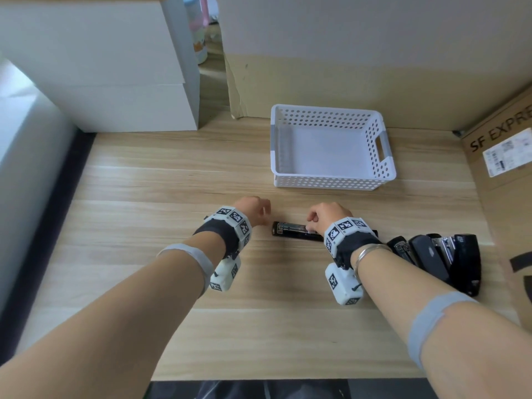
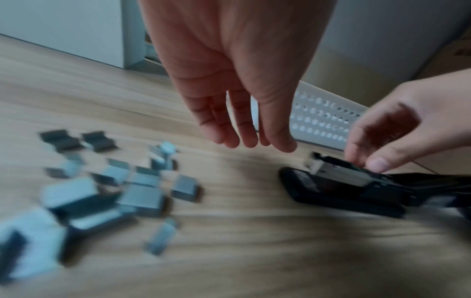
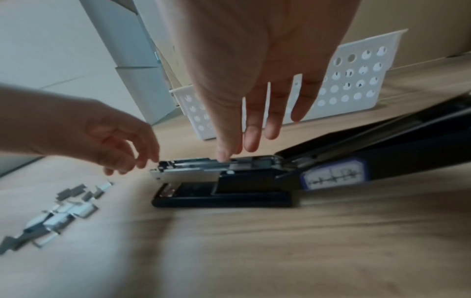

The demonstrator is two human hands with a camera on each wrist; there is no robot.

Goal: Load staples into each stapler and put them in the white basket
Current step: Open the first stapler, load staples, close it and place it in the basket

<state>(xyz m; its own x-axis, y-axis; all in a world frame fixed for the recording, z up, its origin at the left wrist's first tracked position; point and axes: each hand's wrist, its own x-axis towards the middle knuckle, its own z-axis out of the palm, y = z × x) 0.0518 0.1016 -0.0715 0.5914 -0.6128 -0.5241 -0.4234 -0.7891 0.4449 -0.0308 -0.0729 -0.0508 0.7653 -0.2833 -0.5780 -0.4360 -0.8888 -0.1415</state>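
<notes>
Nearest the person, the bare wooden worktop (image 1: 259,326) carries only the 2 forearms reaching forward. Just beyond, the left hand (image 1: 253,210) hovers off the worktop with its fingers (image 2: 230,131) hanging loose and nearly straight, holding nothing; it seems free to fetch more from the loose staple strips (image 2: 107,187) scattered beneath and to its left, which the head view hides behind the arm. Beside it lies the opened stapler (image 1: 296,231), base flat on the worktop and its top arm swung back toward the right so the metal magazine faces up, the posture needed for dropping staples in. The right hand (image 1: 326,216) bends down over that channel, its thumb and forefinger tip (image 3: 224,153) resting on the rail where a staple strip appears to lie; I judge it is seating or nudging the strip, though whether it actually pinches anything cannot be told through the blur. To the right, just past the right wrist, a cluster of other black staplers (image 1: 437,254) waits, kept close for their turn. Farther back sits the white basket (image 1: 331,180), empty, so no stapler is finished yet. Behind stand white boxes (image 1: 109,76) and cardboard panels (image 1: 374,53).
</notes>
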